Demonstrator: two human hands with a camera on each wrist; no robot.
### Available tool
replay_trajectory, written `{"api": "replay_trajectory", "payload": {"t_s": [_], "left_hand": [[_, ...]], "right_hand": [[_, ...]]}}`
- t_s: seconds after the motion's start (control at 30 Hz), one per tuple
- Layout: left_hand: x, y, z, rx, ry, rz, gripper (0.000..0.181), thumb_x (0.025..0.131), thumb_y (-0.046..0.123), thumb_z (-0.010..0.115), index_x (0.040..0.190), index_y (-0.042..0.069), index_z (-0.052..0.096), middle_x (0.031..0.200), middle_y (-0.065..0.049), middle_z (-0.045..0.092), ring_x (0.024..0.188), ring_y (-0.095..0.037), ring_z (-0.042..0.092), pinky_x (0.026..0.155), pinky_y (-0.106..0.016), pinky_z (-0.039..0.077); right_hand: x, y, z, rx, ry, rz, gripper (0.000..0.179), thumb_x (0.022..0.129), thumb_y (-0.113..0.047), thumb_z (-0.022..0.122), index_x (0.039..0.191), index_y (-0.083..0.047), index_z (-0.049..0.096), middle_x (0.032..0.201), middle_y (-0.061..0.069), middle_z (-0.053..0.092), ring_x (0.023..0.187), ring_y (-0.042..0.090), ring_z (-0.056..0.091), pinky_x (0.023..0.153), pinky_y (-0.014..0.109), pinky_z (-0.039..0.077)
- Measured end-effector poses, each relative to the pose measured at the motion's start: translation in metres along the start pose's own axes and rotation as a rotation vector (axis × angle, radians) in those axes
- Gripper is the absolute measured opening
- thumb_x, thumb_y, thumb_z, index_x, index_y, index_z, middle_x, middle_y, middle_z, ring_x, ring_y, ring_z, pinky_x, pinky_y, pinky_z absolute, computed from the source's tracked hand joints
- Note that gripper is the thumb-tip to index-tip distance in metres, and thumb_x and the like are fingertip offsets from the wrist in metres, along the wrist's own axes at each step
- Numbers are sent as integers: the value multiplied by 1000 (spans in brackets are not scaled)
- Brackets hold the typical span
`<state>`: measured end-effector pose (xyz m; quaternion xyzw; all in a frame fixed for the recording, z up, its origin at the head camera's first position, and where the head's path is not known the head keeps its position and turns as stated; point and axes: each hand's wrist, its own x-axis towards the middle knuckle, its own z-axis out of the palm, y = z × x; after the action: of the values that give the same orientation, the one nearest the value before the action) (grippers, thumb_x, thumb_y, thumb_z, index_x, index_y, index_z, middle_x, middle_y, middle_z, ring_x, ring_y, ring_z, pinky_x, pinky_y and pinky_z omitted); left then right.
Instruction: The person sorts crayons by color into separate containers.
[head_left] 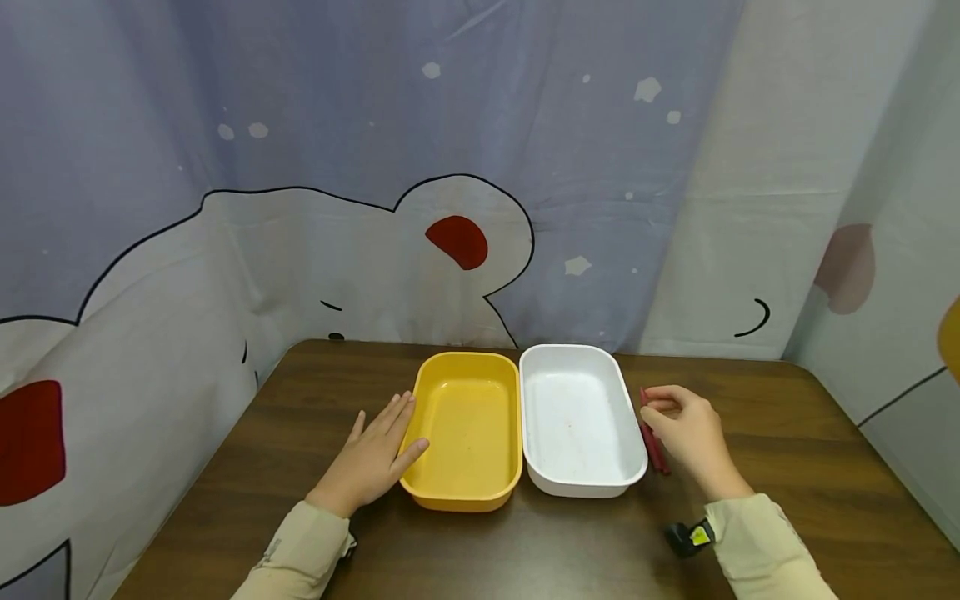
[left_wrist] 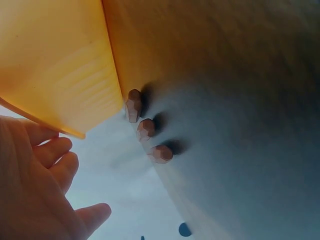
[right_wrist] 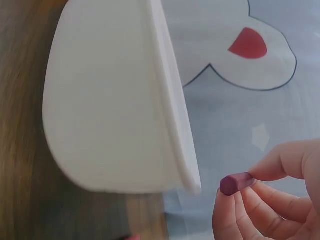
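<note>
My left hand (head_left: 371,458) rests its spread fingers on the left rim of a yellow tub (head_left: 465,502). To the right of that tub stands a white tub (head_left: 581,490). On its far side my right hand (head_left: 690,429) pinches a short dark red stick (right_wrist: 237,184) between thumb and fingers, with its blunt end showing in the right wrist view. Below those fingers, red sticks (head_left: 658,457) lie on the table along the white tub's right side. Three small brown faceted pieces (left_wrist: 161,154) sit beside the yellow tub in the left wrist view; the left hand and arm hide them from the head camera.
The brown wooden table (head_left: 795,450) reaches back to a printed curtain (head_left: 600,208), which also runs along both sides. A black wrist device (head_left: 684,539) sits at the right cuff. Both tubs stand side by side, their rims close together.
</note>
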<state>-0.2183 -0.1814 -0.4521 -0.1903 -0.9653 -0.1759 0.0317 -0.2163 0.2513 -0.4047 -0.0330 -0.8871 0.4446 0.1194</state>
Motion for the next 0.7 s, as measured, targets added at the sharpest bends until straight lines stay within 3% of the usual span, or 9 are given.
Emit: {"api": "replay_trajectory", "payload": {"t_s": [0.7], "left_hand": [[-1,1,-1,-3,-9,-6,78,106,58,37,161,7,21,168,-9,20,154,-27,18,119,-68,9]], "right_hand": [[10,-24,56,304,-133,100,31,90,1,65,118,13,64,92,16,69,69,13,67,62,33,62]]}}
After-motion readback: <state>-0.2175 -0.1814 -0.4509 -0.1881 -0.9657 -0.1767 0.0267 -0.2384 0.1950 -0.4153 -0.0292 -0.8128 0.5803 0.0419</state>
